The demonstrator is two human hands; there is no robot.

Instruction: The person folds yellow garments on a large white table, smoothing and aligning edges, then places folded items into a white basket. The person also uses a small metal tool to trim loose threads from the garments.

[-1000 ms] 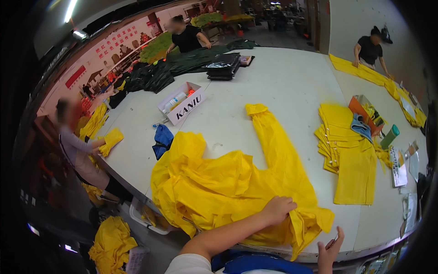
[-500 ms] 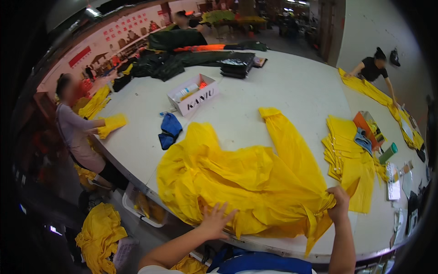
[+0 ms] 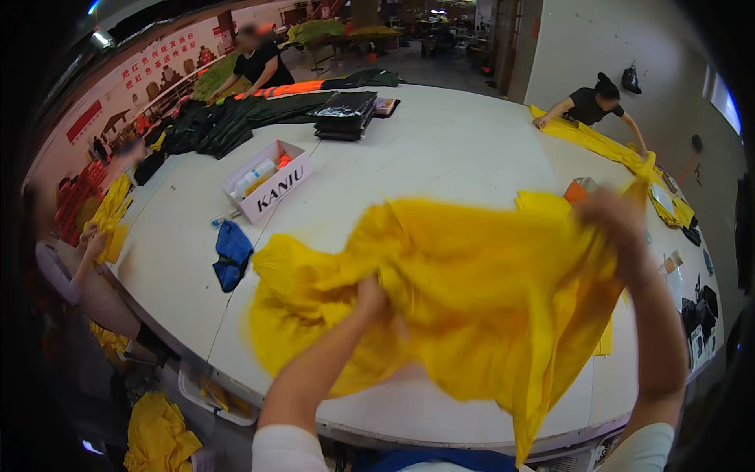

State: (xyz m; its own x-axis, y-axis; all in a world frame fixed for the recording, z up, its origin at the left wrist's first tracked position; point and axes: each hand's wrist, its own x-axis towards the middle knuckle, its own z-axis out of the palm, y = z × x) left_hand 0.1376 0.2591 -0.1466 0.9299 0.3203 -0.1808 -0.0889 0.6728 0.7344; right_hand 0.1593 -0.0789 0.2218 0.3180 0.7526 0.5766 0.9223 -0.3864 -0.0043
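A large thin yellow garment (image 3: 464, 275), looking like a raincoat, is lifted partly off the white table and blurred by motion. Its left part lies bunched on the tabletop, while a loose corner hangs over the front edge. My right hand (image 3: 613, 228) is raised at the garment's right end, gripping the bunched cloth; motion smears its fingers. At the garment's middle, my left hand (image 3: 373, 300) reaches into the folds, where the cloth hides its fingers.
On the white table (image 3: 440, 149) are a white box (image 3: 275, 189) of supplies, a blue cloth (image 3: 233, 256), black packages (image 3: 344, 116) and dark garments (image 3: 252, 122). Co-workers handle cloth at the left, far side and right (image 3: 594, 104). Yellow fabric (image 3: 161, 433) is heaped low at left.
My right hand has risen, lifting the garment's right part off the table. My left hand has gone from lying spread on the cloth into its folds. The view has shifted right.
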